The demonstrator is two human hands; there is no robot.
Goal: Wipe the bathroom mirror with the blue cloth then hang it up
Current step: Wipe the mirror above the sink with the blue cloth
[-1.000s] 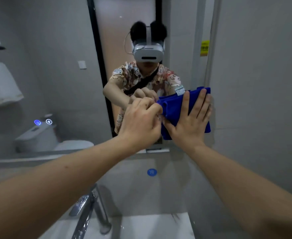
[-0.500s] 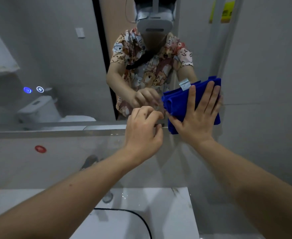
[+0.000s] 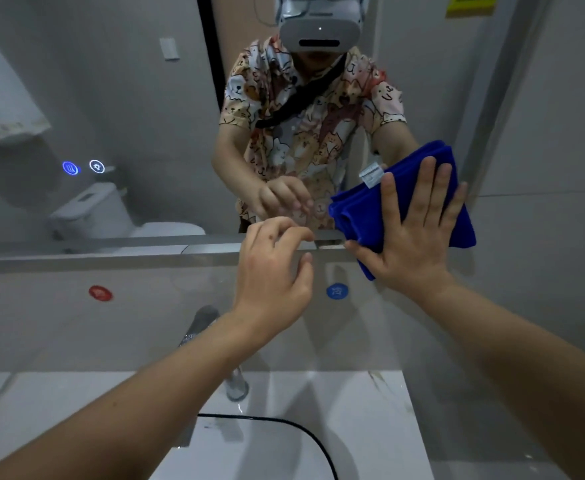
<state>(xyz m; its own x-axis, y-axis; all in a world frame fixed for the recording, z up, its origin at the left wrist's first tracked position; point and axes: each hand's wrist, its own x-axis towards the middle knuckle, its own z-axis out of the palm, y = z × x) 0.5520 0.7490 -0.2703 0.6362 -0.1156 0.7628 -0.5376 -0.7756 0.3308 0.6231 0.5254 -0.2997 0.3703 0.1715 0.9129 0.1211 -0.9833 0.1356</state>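
Head view: right hand flat on the blue cloth, fingers spread wide, pressing the folded cloth against the mirror at its lower right corner. White tag shows at the cloth's upper left. Left hand hovers just left of the cloth, fingers loosely curled, holding nothing. Faucet and white worktop lie below, nearer.

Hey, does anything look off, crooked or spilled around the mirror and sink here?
Nothing stands out. The right hand presses the folded blue cloth flat against the mirror near its lower right corner, the left hand hovers empty beside it, and the sink shows no spill or damage.
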